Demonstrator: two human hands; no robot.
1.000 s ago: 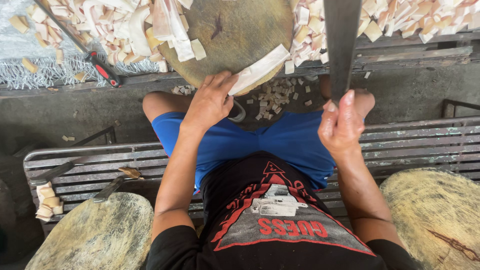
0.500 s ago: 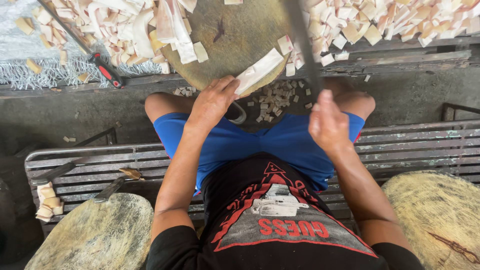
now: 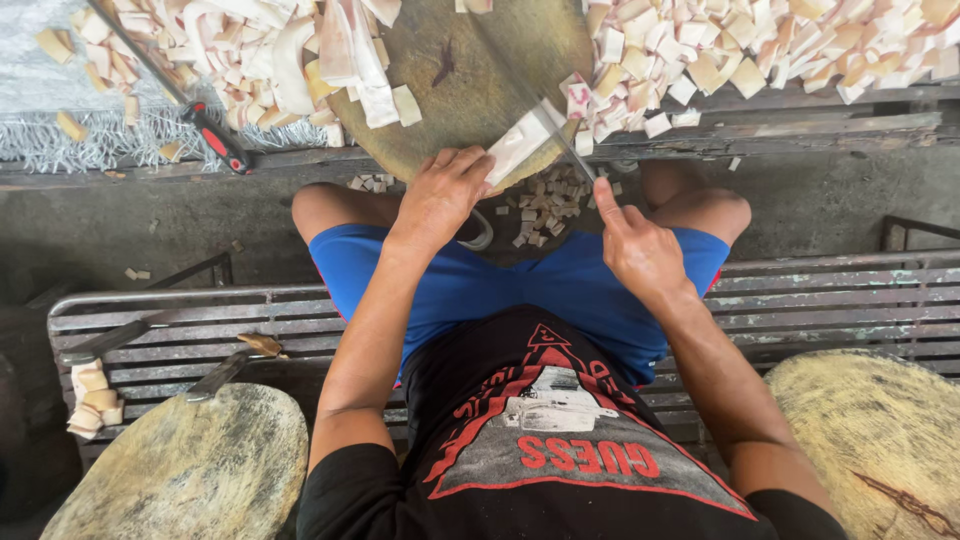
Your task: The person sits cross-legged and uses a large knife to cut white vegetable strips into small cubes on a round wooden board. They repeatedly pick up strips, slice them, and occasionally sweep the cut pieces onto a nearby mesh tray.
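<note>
Head view, looking straight down over a seated lap in blue shorts and a black printed shirt. Left hand pressing down on a pale strip lying at the near edge of the round wooden chopping block, fingers curled over the strip's near end and holding it flat. Right hand gripping the handle of a long knife, grip closed around it with the forefinger stretched along the spine, blade slanting across the strip near its far end. Cut pale cubes piling up on the table at the block's right edge, longer uncut strips heaping at its left edge. Small offcuts lying on the floor between the knees, just under the block's near edge. Second knife with a red and black handle resting near the table's near left edge. Two more round blocks sitting at the bottom corners beside a metal slatted bench.
</note>
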